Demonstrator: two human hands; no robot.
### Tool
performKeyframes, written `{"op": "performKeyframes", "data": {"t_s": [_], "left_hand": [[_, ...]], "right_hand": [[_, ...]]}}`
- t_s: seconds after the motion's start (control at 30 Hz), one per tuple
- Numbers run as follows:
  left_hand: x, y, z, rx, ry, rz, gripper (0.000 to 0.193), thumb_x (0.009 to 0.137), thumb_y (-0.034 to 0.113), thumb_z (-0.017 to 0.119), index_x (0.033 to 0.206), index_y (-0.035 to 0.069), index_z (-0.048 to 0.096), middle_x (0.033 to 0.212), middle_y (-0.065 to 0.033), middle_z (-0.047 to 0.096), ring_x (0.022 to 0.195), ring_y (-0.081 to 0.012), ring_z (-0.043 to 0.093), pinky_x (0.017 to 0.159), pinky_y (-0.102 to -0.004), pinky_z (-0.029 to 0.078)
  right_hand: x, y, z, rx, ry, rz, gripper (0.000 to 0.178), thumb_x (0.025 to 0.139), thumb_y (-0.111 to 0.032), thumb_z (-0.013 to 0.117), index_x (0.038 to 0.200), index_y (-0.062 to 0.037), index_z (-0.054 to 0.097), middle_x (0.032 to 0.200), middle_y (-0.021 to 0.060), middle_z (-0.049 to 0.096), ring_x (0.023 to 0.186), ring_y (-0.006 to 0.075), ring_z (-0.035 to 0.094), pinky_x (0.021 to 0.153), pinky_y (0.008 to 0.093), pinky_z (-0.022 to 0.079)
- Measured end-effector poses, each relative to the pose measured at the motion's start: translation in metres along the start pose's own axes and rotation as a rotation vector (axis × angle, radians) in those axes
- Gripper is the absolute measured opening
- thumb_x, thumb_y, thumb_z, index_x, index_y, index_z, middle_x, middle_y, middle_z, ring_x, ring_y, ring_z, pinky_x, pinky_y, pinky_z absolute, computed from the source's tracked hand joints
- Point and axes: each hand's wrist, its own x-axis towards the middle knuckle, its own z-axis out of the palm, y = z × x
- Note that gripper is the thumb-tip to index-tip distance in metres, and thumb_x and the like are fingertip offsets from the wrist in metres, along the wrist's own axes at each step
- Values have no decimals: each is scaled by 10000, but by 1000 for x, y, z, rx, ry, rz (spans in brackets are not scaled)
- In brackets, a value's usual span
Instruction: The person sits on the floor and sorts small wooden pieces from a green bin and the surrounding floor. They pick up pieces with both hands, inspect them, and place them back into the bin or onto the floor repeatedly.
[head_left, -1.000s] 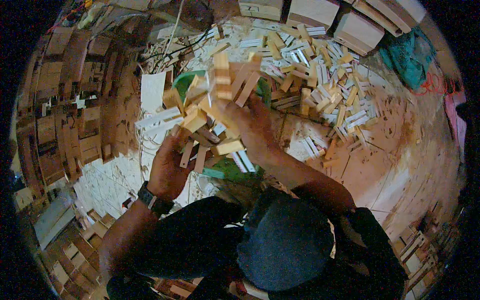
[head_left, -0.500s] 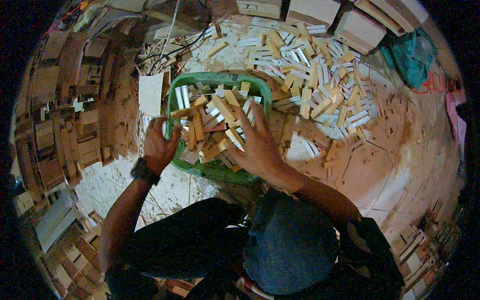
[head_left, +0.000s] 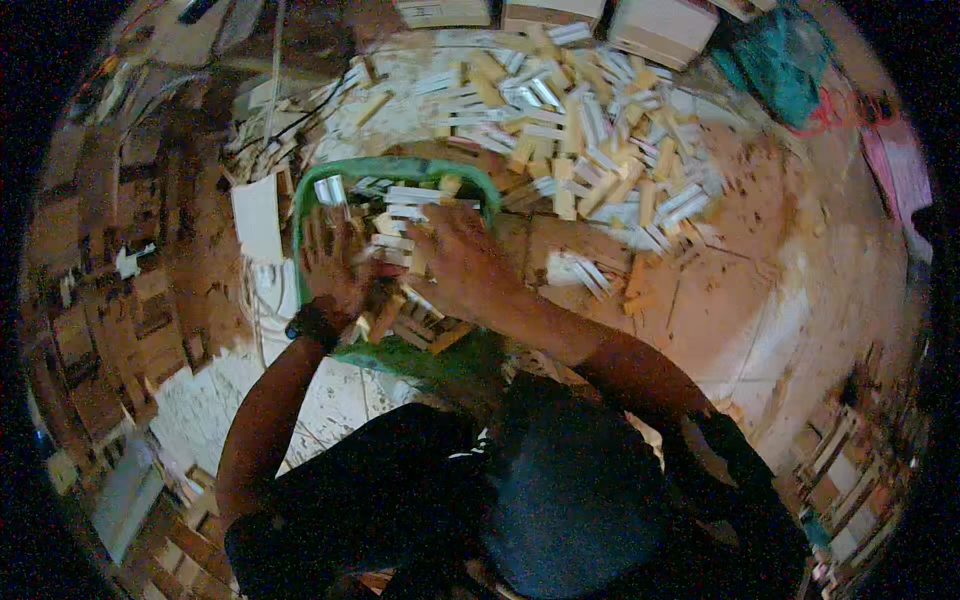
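A green plastic basin (head_left: 395,172) sits on the floor in front of me, filled with small wooden blocks (head_left: 415,200). My left hand (head_left: 335,270), with a dark watch at the wrist, lies palm down on the blocks at the basin's left side. My right hand (head_left: 462,265) is spread over the blocks in the middle of the basin. Neither hand visibly grips a block; the fingers are apart and pressed on the pile.
A wide scatter of wooden blocks (head_left: 590,150) covers the floor beyond the basin. Cardboard boxes (head_left: 660,25) stand at the far edge, a teal cloth (head_left: 780,70) at the upper right. Stacked wood pieces (head_left: 110,330) line the left side. A white sheet (head_left: 258,215) lies left of the basin.
A second ago both hands held a raised heap of blocks. They lowered it into the green basin and now rest flat on the blocks inside.
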Motion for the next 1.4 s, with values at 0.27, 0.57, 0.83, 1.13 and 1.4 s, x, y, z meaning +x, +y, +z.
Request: {"op": "performKeyframes", "data": {"t_s": [0.27,0.57,0.83,1.13,1.4], "left_hand": [[-11,41,-23,-504,-49,269,804,886,505,512,1488,58,220,1511,-284,184,1385,-482,177,1118,-564,131],[50,64,-79,-765,20,17,503,877,338,584,1228,-14,509,1218,-263,517,1138,-386,509,990,-452,392],[273,163,17,-784,-236,175,877,812,586,590,1384,-47,386,1322,-275,502,1213,-343,510,1028,-411,376],[323,207,79,-1129,-577,276,770,802,524,650,1363,36,448,1151,-207,620,1095,-279,590,950,-400,452],[256,242,16,-1445,-736,416,634,849,431,633,1337,52,490,1287,-128,541,1158,-221,516,1025,-350,368]], "right_hand": [[-17,-3,3,-327,-259,72,672,831,-348,594,1344,52,425,1351,240,457,1306,368,373,1128,480,232],[-40,44,-75,507,543,767,571,837,-242,647,1302,0,422,1231,183,478,1156,317,445,975,419,374],[-65,143,-60,775,818,1346,1003,810,-453,695,1503,-103,60,1483,199,246,1328,305,335,1023,423,366],[-21,140,-79,1035,823,1463,1073,734,-565,710,1508,-119,117,1518,156,213,1327,345,344,939,504,436],[-19,153,-67,879,884,1417,961,809,-443,698,1507,-124,119,1454,149,325,1258,290,423,903,455,474]]}}
